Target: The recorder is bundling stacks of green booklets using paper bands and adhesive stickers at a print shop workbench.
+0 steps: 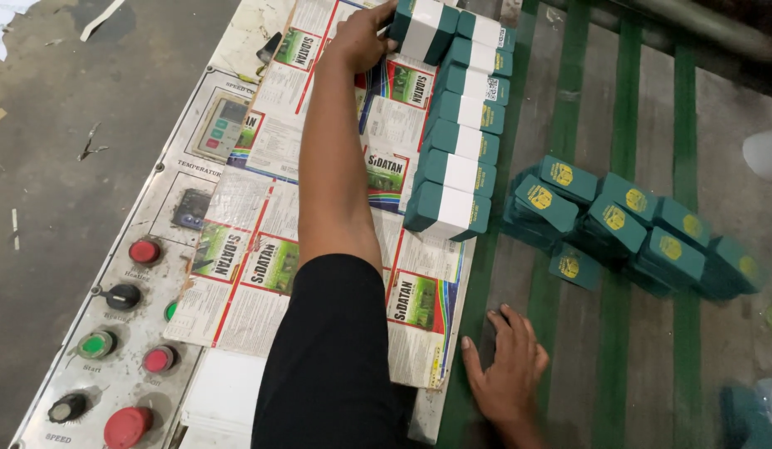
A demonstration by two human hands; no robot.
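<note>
My left hand [362, 37] reaches far forward and is shut on a green and white box [422, 27] at the far end of a row of like boxes [457, 137]. The row runs along the right edge of printed paper leaflets [265, 249] spread over a machine top. My right hand [506, 370] lies flat, palm down and fingers apart, on the green striped belt [627, 349] near me. It holds nothing. A heap of green boxes with yellow emblems [623, 224] lies on the belt, to the right of the row.
A control panel [186, 179] with red, green and black knobs [128, 333] lies at the left, beside a concrete floor [53, 208]. A stack of white sheets [224, 391] sits near my sleeve. A white container [768, 154] shows at the right edge.
</note>
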